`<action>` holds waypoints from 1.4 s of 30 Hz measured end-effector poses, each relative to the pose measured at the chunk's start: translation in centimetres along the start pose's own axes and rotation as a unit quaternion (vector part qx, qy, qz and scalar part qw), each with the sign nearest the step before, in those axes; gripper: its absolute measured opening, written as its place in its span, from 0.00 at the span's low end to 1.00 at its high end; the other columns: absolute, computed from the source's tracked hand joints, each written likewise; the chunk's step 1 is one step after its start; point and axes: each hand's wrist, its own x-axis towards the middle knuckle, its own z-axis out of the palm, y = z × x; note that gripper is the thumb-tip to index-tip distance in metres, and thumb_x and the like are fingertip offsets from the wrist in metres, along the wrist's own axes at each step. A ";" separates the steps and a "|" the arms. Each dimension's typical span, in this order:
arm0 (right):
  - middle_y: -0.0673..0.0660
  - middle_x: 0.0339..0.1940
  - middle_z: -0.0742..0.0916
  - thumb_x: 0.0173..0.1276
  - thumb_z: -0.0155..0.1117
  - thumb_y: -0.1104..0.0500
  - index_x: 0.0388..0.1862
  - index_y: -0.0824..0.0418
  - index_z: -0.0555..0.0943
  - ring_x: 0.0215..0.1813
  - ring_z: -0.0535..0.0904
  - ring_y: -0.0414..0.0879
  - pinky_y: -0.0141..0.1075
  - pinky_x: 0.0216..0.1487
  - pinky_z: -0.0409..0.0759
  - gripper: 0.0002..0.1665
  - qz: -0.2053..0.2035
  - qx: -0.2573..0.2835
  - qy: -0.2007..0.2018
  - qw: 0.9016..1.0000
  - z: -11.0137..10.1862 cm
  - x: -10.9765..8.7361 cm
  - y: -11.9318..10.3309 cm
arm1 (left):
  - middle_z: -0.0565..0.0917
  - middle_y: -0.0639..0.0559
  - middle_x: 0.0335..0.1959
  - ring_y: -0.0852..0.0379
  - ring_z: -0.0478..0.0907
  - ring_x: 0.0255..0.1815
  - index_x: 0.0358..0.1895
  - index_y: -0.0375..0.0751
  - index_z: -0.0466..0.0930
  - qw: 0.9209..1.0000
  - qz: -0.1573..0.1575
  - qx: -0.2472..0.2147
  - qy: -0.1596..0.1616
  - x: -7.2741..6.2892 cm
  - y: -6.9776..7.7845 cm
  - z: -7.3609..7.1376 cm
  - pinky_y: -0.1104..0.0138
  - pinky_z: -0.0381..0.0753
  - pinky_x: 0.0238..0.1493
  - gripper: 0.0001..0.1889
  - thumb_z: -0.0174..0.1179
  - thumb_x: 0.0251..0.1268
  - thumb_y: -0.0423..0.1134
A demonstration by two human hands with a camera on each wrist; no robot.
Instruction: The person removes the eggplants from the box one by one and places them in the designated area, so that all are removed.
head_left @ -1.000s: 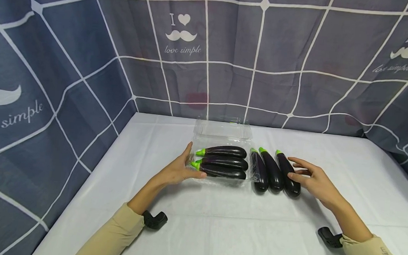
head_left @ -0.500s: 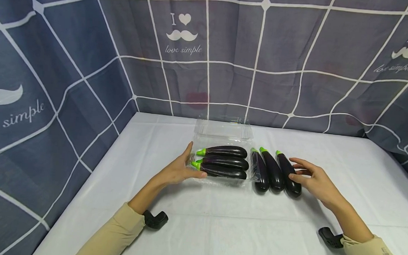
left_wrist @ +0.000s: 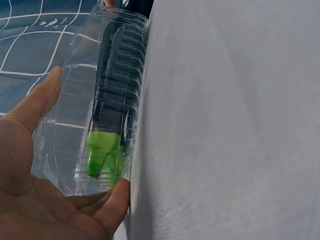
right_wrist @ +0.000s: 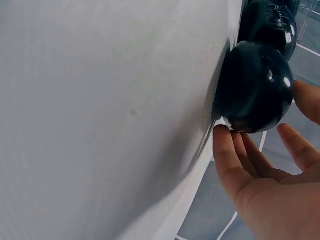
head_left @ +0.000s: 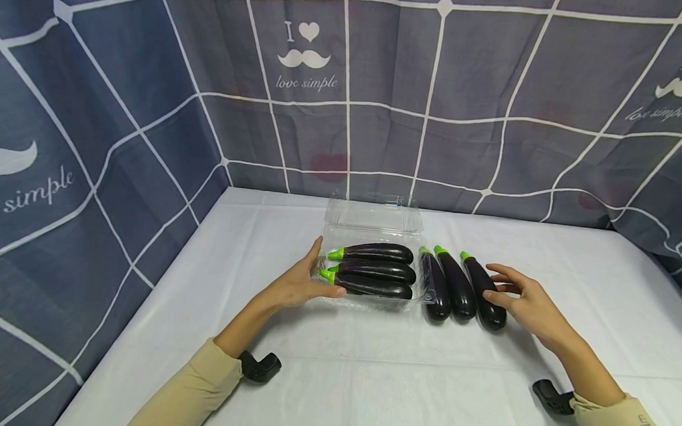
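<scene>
Three dark eggplants [head_left: 372, 271] with green stems lie crosswise in a clear plastic clamshell box [head_left: 372, 220], its lid folded back. My left hand [head_left: 295, 283] spans the box's left end, thumb along the front edge and fingers behind. In the left wrist view this hand [left_wrist: 35, 195] curves round the clear wall beside a green stem [left_wrist: 102, 150]. Three more eggplants stand in a row right of the box, stems pointing away. My right hand [head_left: 523, 303] holds the rightmost eggplant [head_left: 483, 292], thumb on top and fingers along its right side; its rounded end shows in the right wrist view.
A white cloth [head_left: 366, 384] covers the table. Behind and to the left hangs a grey checked curtain [head_left: 385, 59]. The leftmost loose eggplant [head_left: 435, 287] overlaps the box's right edge. Black wrist mounts [head_left: 260, 368] protrude from both sleeves.
The rightmost eggplant has shifted slightly to the right at its rounded end, widening the gap to its neighbour, and my right hand has moved slightly with it. My left hand stays in place.
</scene>
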 end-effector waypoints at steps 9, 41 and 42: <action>0.72 0.57 0.79 0.70 0.65 0.59 0.72 0.69 0.65 0.56 0.74 0.57 0.25 0.44 0.72 0.36 0.007 -0.008 0.004 1.000 0.0 0.0 0.1 | 0.44 0.40 0.80 0.45 0.42 0.78 0.80 0.54 0.26 1.000 0.001 -0.001 0.001 0.0 -0.1 0.0 0.42 0.51 0.71 0.68 0.76 0.50 0.55; 0.72 0.56 0.80 0.74 0.61 0.56 0.71 0.71 0.65 0.56 0.75 0.50 0.24 0.45 0.71 0.34 0.019 -0.011 0.007 1.000 0.0 0.0 0.1 | 0.43 0.41 0.80 0.45 0.41 0.78 0.80 0.56 0.26 1.000 -0.003 0.004 0.002 0.0 0.0 0.1 0.41 0.50 0.70 0.66 0.75 0.51 0.54; 0.72 0.56 0.80 0.74 0.61 0.56 0.72 0.71 0.65 0.57 0.75 0.53 0.24 0.45 0.71 0.34 0.019 -0.012 0.008 1.000 0.0 -0.1 0.1 | 0.43 0.41 0.80 0.45 0.41 0.78 0.80 0.56 0.26 1.000 -0.003 0.004 0.002 0.0 0.1 0.1 0.41 0.50 0.70 0.66 0.75 0.51 0.54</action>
